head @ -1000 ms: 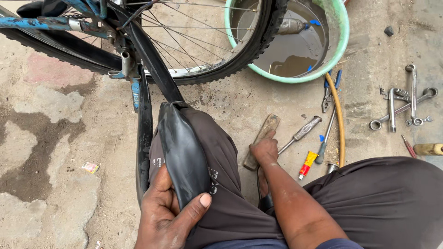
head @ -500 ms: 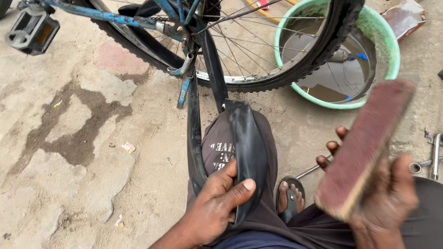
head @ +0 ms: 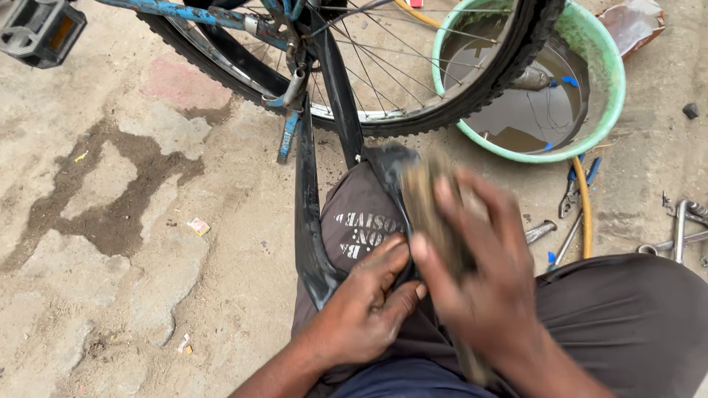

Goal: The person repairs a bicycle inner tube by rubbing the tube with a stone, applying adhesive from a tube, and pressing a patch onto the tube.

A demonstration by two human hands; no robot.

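Note:
A black inner tube (head: 308, 221) hangs out of the bicycle wheel (head: 472, 81) and lies draped over my left knee. My left hand (head: 365, 306) presses the tube against the knee, fingers and thumb pinching it. My right hand (head: 479, 273), motion-blurred, grips a flat brownish rubbing block (head: 426, 203) laid on the tube just above my left hand. The part of the tube under the block is hidden.
A green basin (head: 608, 96) of murky water sits at the upper right behind the wheel. Pliers (head: 571, 195), a yellow hose (head: 585, 214) and spanners (head: 678, 232) lie on the concrete at right. A bike pedal (head: 37, 29) is at top left.
My right hand picked the block up off the ground, raised it, and now has brought it down onto the tube on my knee. My left hand stayed on the tube.

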